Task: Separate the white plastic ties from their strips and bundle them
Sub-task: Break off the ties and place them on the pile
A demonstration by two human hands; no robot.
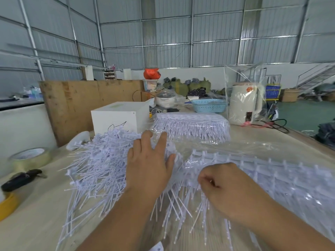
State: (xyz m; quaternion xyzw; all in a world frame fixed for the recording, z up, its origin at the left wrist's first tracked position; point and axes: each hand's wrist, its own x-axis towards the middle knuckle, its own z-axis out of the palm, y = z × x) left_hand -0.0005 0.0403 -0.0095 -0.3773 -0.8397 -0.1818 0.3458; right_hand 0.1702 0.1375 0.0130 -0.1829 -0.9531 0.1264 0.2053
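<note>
A loose heap of separated white plastic ties [97, 167] spreads over the left middle of the wooden table [39, 223]. My left hand [149, 163] lies flat with straight fingers at the heap's right edge, on clear plastic wrap. A strip of white ties still joined to its spine [272, 176], inside clear plastic, stretches to the right. My right hand [224, 185] is curled at the strip's left end and pinches ties there. Another wrapped bundle of tie strips [192, 126] rests farther back.
A white box [119, 116] stands behind the heap. A roll of clear tape [30, 157], a black tool [21, 180] and a yellow tape roll [8, 205] sit at the left. A blue basket [208, 105] and a wrapped white kettle [244, 104] stand at the back right.
</note>
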